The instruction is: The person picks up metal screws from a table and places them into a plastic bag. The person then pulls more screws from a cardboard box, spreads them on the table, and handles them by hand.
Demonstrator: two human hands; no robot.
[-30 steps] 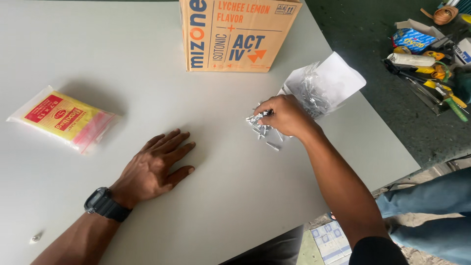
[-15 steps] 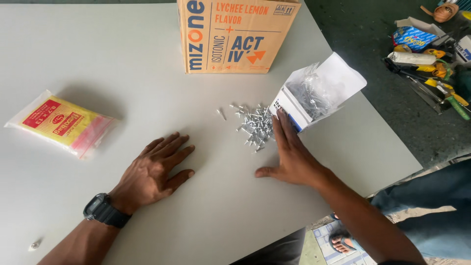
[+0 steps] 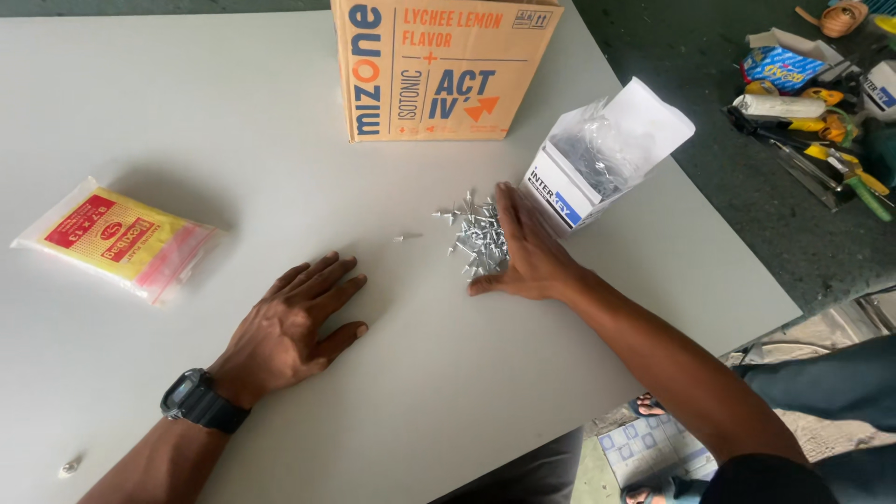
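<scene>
While screws point(image 3: 478, 238) lie jumbled, axes seemingly mixed.

Orange cardboard carton point(image 3: 439, 70) at table's far edge, small open white box point(image 3: 597, 159) right, yellow-red plastic packet point(image 3: 117, 238) left

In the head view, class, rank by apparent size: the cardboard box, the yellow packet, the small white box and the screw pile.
1. cardboard box, cut off at the top edge
2. yellow packet
3. small white box, near the packet in size, so this order is unsure
4. screw pile, beside the right hand
</scene>
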